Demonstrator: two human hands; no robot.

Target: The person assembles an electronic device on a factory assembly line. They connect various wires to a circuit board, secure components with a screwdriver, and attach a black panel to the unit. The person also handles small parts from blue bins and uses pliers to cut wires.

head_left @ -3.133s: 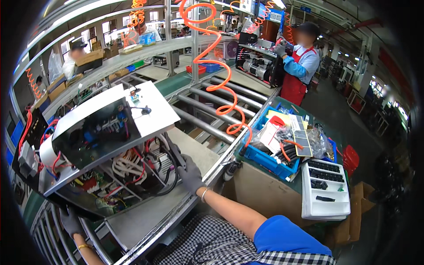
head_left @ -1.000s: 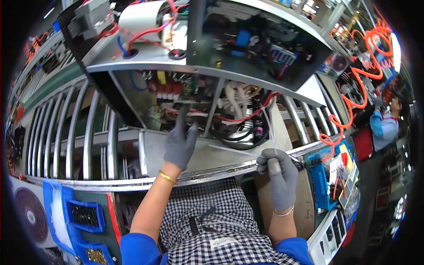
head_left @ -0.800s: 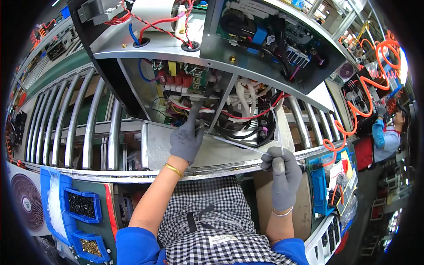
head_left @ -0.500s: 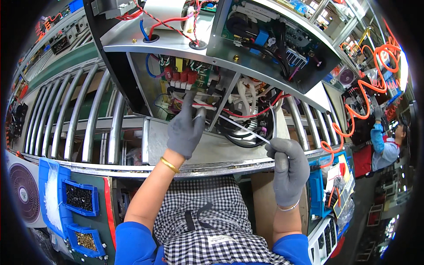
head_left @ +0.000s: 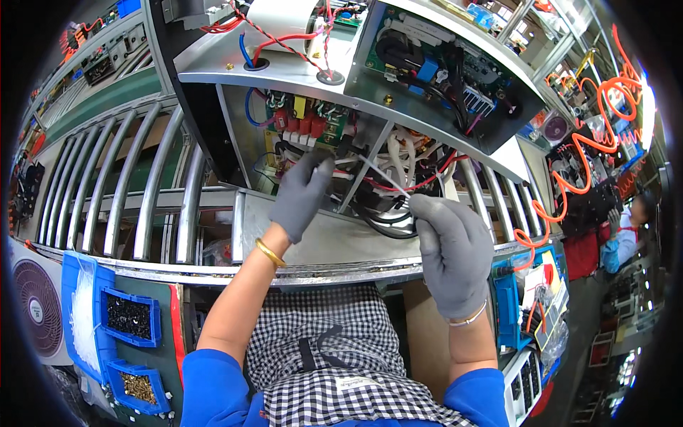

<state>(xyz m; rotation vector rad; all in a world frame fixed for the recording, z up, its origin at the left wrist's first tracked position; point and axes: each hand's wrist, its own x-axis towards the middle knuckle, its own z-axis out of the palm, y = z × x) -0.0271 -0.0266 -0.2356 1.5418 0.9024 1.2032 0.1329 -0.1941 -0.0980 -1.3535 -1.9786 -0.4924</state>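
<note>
In a grey glove, my right hand (head_left: 455,252) pinches one end of a thin white cable tie (head_left: 385,176) between thumb and forefinger. The tie slants up and left across the metal divider (head_left: 370,167) of an open metal cabinet (head_left: 334,91). My left hand (head_left: 295,199), also gloved, reaches into the left compartment with thumb and forefinger drawn together at the wires. What lies between those fingertips is hidden. Above them is a circuit board with red components (head_left: 304,127). Black cables (head_left: 384,222) and white and red wires (head_left: 405,160) bunch in the right compartment.
The cabinet stands on a conveyor with metal rollers (head_left: 146,185). Blue bins hold white cable ties (head_left: 84,313), black parts (head_left: 128,318) and brass parts (head_left: 137,388). An orange coiled hose (head_left: 580,178) hangs at right; another person (head_left: 626,228) works beyond.
My right hand has moved up and left with the cable tie, which now reaches higher over the divider. My left hand stays at the wires. The cabinet appears slightly farther right.
</note>
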